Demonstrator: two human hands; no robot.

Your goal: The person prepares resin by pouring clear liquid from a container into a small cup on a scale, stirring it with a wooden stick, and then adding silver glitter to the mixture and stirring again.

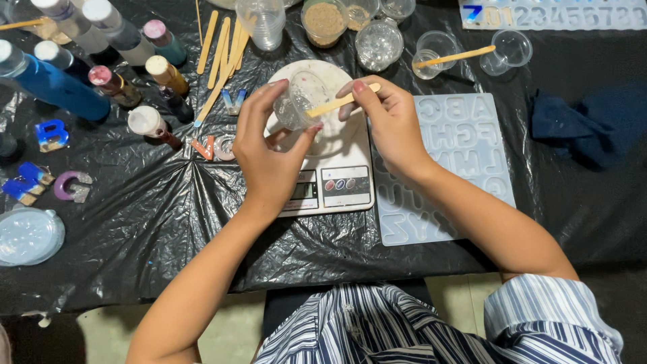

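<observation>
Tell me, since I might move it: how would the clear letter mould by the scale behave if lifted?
The letter mould looks thin and translucent, so it would probably flop. It lies flat on crinkled black plastic sheet, so it may slide. It likely weighs little.

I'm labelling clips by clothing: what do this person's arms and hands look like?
Both forearms are bare. The right arm's blue-and-white striped sleeve is rolled above the elbow. The left hand and right hand wear no gloves; the fingernails look painted pinkish-red.
</observation>
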